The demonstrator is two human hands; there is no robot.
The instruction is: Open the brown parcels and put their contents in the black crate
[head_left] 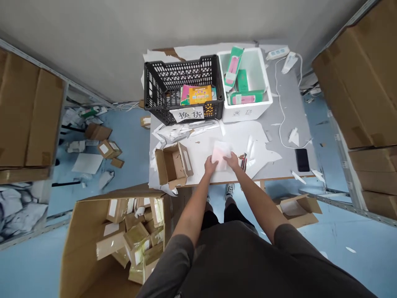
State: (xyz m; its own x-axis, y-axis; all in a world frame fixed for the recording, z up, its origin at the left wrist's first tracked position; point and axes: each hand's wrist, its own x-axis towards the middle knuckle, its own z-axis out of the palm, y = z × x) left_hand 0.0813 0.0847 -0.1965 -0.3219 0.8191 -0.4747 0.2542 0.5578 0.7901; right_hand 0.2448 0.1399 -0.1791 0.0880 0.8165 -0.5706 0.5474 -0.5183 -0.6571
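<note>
The left grip (211, 165) and the right grip (232, 161) are closed on the two side edges of a pink-and-white packet (221, 154), pinching it from either side near its lower part; whether it touches the desk (294, 111) below cannot be told. White paper (198, 145) is spread on the desk under and around both grips. Just beside the right grip, on its right, lie red-and-black tools (243, 162), too small to make out fully, and well farther right a dark phone (302, 160) lies near the front edge. To the left of the left grip, apart from it, stands an open cardboard box (173, 164). Beyond the grips, toward the wall, a black crate (184, 89) holds colourful packs (200, 94), and to its right a white box (247, 112) holds green-and-pink packages (233, 68); both containers carry lettering on the front. Farther right of that white box are a power strip (278, 53) and a white cable (281, 107). Below and left of the left grip, beside the desk, a large carton (83, 240) holds many small taped boxes (136, 236). An opened carton (299, 211) lies on the floor, to the right of the right grip.
</note>
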